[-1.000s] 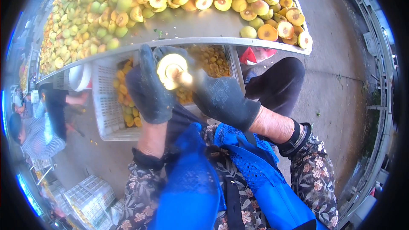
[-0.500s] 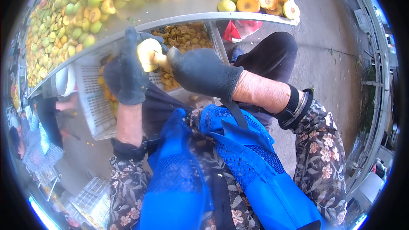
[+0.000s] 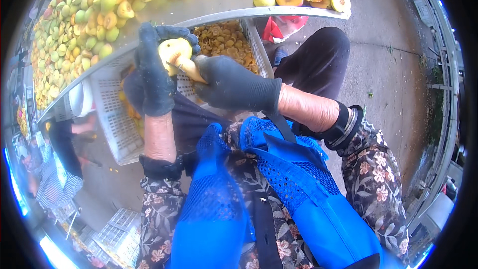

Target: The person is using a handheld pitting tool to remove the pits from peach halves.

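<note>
My left hand [image 3: 157,82], in a dark glove, is closed around a pale yellow peach half [image 3: 173,50] with a small dark spot near its top. My right hand [image 3: 238,83], gloved alike, grips a small wooden-handled knife [image 3: 192,71]. Its tan handle slants up toward the peach half, and a thin dark blade meets the flesh at the lower edge. How much of the blade is inside the fruit is hidden. Both hands are just off the near edge of a metal table [image 3: 199,7], above a crate [image 3: 112,112].
Many yellow-green peach halves [image 3: 74,35] are heaped on the table. Smaller fruit pieces [image 3: 224,45] fill part of the white slatted crate below. My bent knee [image 3: 326,52] and a red-and-white bag [image 3: 284,27] are at the right. Another person [image 3: 59,169] is at the far left.
The peach half has tilted in my left hand, and the knife now meets its lower edge. My right hand has shifted slightly. The whole view has moved a little.
</note>
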